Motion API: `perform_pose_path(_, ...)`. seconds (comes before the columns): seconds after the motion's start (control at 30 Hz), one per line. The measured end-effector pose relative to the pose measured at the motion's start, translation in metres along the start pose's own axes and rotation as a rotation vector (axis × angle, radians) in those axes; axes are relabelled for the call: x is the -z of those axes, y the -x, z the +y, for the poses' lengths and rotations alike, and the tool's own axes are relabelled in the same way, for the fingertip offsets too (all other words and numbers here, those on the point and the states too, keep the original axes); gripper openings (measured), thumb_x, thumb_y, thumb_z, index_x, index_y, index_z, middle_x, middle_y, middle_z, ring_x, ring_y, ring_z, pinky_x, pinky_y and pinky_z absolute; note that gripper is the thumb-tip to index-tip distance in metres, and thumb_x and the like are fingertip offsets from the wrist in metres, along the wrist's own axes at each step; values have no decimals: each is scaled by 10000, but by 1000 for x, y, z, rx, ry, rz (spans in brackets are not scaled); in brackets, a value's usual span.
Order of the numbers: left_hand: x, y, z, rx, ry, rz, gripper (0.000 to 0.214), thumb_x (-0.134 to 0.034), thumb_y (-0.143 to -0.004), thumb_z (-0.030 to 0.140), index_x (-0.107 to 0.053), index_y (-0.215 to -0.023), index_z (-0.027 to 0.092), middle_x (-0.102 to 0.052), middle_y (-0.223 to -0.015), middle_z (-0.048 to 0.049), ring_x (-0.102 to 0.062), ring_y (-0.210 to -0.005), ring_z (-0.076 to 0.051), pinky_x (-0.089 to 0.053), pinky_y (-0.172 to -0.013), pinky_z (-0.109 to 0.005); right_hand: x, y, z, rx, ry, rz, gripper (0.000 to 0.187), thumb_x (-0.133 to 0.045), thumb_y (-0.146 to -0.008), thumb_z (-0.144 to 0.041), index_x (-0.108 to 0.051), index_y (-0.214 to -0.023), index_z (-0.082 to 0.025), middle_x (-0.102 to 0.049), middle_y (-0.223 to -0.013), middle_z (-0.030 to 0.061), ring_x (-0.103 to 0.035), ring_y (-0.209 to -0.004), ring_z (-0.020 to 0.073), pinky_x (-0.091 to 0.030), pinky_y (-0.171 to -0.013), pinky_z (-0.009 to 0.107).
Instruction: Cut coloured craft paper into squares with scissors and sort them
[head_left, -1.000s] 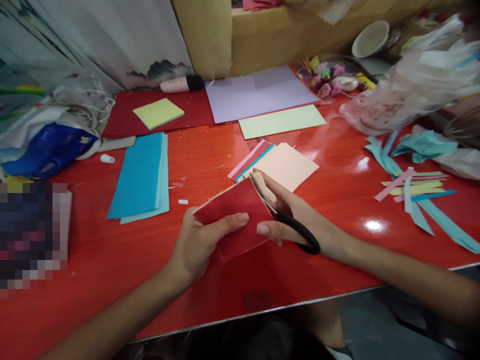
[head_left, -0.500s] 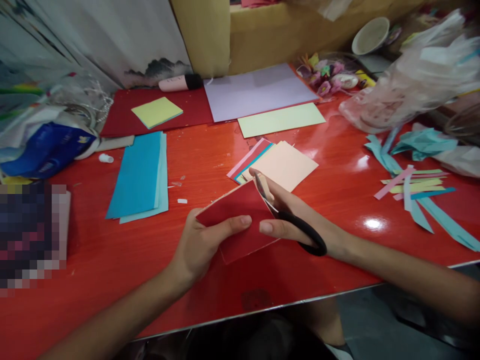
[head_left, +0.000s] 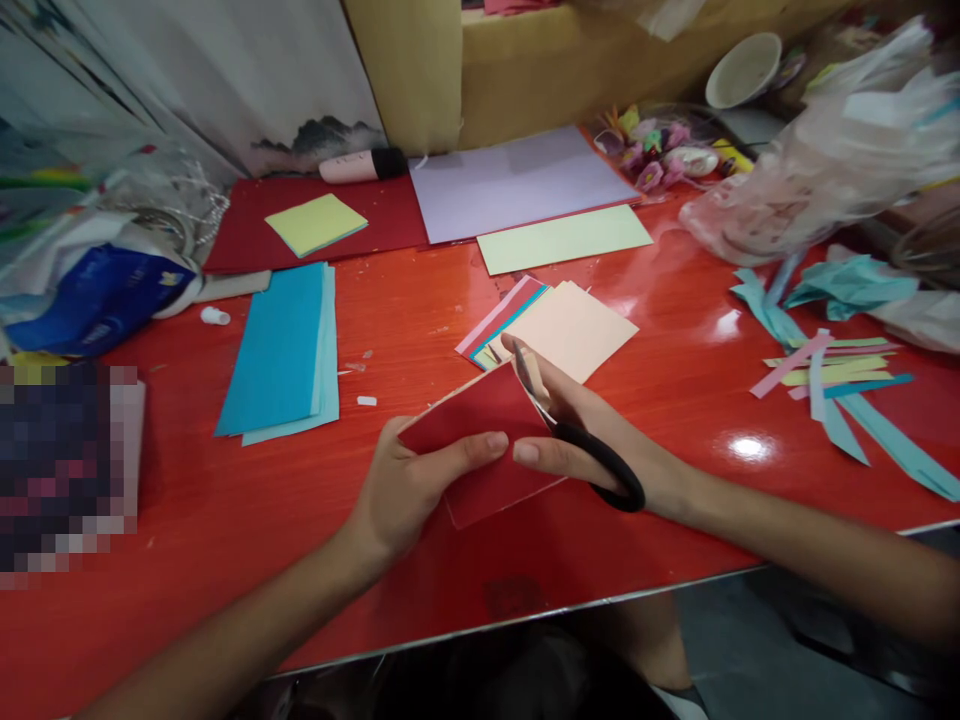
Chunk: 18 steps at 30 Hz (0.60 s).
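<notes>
My left hand [head_left: 420, 485] is closed on a dark red sheet of paper [head_left: 484, 410], thumb lying on top and fingers beneath. My right hand [head_left: 592, 430] is closed around black-handled scissors [head_left: 619, 465], with the thumb in one loop and its tip close to the paper. The scissors' blades are at the paper's right edge, partly hidden by the sheet and fingers. Just behind the held sheet lies a fan of paper squares [head_left: 574, 330], peach on top, with pink, red and blue edges showing.
Blue paper sheets [head_left: 277, 350] lie at left. Behind are a yellow square [head_left: 319, 225], a lavender sheet [head_left: 517, 185] and a pale green strip [head_left: 566, 240]. Cut strips [head_left: 840, 370] are scattered at right, near a plastic bag [head_left: 810, 180]. The red table's [head_left: 360, 600] front edge is close.
The left hand and red paper have shifted very slightly right. The scissors' handle has moved a little left, toward the sheet.
</notes>
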<state>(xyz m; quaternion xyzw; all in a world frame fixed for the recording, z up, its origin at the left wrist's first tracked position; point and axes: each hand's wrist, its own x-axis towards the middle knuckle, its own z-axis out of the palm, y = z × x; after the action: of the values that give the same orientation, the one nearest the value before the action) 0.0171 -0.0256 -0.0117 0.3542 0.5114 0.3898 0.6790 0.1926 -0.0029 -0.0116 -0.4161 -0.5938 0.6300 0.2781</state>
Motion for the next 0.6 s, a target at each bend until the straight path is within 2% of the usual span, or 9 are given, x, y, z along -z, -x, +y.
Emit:
perform_pose_path(0.1, 0, -1, -1, -32, -15, -2, 71, -693, -704, 230, -717, -756, 188, -712, -736, -22, -674, -761, -227, -541, -672, -316, -1, 0, 0, -12, 0, 8, 937, -673, -741, -442, -122, -1476, -254, -557, -1221, 115, -534, -1093, 298, -480, -858, 451)
perform_pose_path(0.23, 3, -3, -5, -68, 1, -4, 70, -688, -712, 211, -721, -773, 203, -711, -727, -2, -671, -713, -200, -539, -668, -300, -2, 0, 0, -25, 14, 10, 895, -661, -752, -447, -154, -1468, -272, -580, -1188, 101, -573, -1017, 258, -490, -856, 430)
perform_pose_path(0.47, 5, -2, -6, -19, -17, -36, 53, -722, -699, 250, -713, -709, 198, -698, -653, 18, -647, -589, -148, -528, -602, -249, -3, -1, 5, 93, 84, 69, 894, -681, -723, -455, -218, -1457, -242, -556, -1229, 94, -494, -1158, 323, -451, -922, 493)
perform_pose_path(0.6, 4, -4, -7, -45, -17, -32, 79, -726, -699, 274, -720, -741, 207, -698, -664, 18, -654, -618, -152, -536, -646, -261, -4, 0, 6, 105, 119, 95, 844, -661, -750, -438, -232, -1454, -255, -539, -1262, 101, -549, -1084, 288, -472, -908, 475)
